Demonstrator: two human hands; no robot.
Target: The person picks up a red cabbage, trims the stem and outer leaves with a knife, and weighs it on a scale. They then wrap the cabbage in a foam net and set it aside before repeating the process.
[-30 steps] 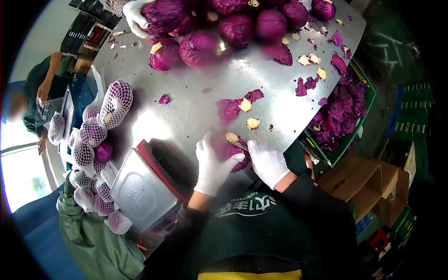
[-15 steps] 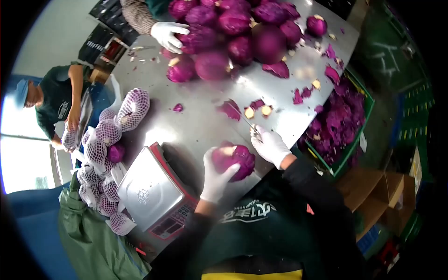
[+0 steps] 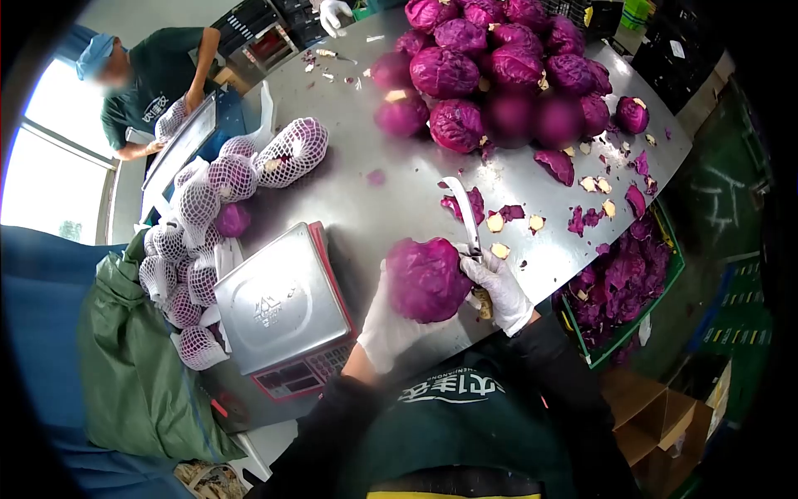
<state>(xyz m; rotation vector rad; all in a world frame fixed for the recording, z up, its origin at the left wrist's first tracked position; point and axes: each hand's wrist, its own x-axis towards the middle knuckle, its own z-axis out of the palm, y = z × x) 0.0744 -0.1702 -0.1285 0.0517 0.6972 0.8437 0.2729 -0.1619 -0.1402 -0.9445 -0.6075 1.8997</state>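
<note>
A purple cabbage (image 3: 428, 280) rests in my gloved left hand (image 3: 389, 328), whose fingers are mostly behind and beneath it. My gloved right hand (image 3: 501, 293) grips the handle of a knife (image 3: 467, 212) close to the cabbage's right side; the curved blade points up and away. Trimmed leaves (image 3: 474, 202) and pale stem pieces (image 3: 495, 222) lie on the metal table (image 3: 357, 108) beyond the knife. Farther back is a pile of purple cabbages (image 3: 515, 62).
A scale (image 3: 283, 303) stands left of my hands, beside netted cabbages (image 3: 199, 212). At right, a green crate (image 3: 677, 270) holds purple leaves. Another person (image 3: 154, 79) handles a netted cabbage at upper left. A gloved hand (image 3: 334, 15) shows at the top. Cardboard boxes (image 3: 640, 407) sit lower right.
The cabbage has turned, its pale stem end no longer showing. My right hand has brought the knife upright beside it. Another stem piece lies near the knife. The co-worker's gloved hand has left the pile.
</note>
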